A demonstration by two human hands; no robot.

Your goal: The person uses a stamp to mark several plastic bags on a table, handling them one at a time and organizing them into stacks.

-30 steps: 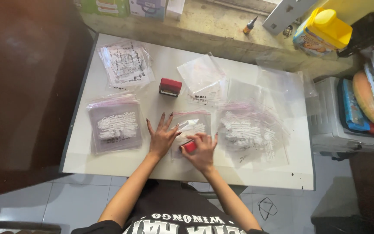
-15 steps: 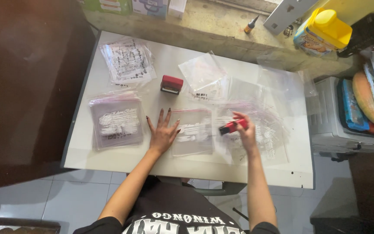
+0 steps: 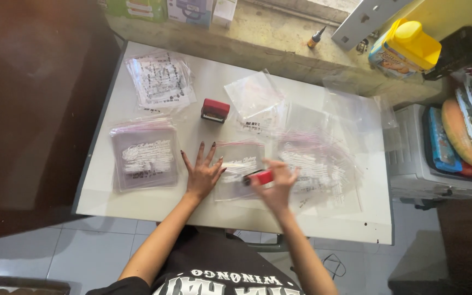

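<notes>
Fingers of the left hand [image 3: 202, 176] lie spread and flat on the white bench [image 3: 137, 202], holding nothing, their tips pinning the near edge of a clear zip bag [image 3: 240, 166] that lies in front of the person. Half a second ago the right hand [image 3: 277, 183] was out over the loose heap of clear bags [image 3: 323, 164] on the right; now it has swung back to the middle, blurred by the motion, and sits over the pinned bag. Its grip is closed on a small red stamp [image 3: 263, 176], which shows just past the fingers, above the bag's lower right part; whether it touches the plastic cannot be told. The left hand has hardly shifted between the frames, so the bag looks steadied where it lies. A red ink pad [image 3: 215, 110] rests further back on the bench, apart from both hands. To the left lies a neat stack of printed bags [image 3: 144, 158], and behind it a second stack of bags with dark print [image 3: 160, 81].
</notes>
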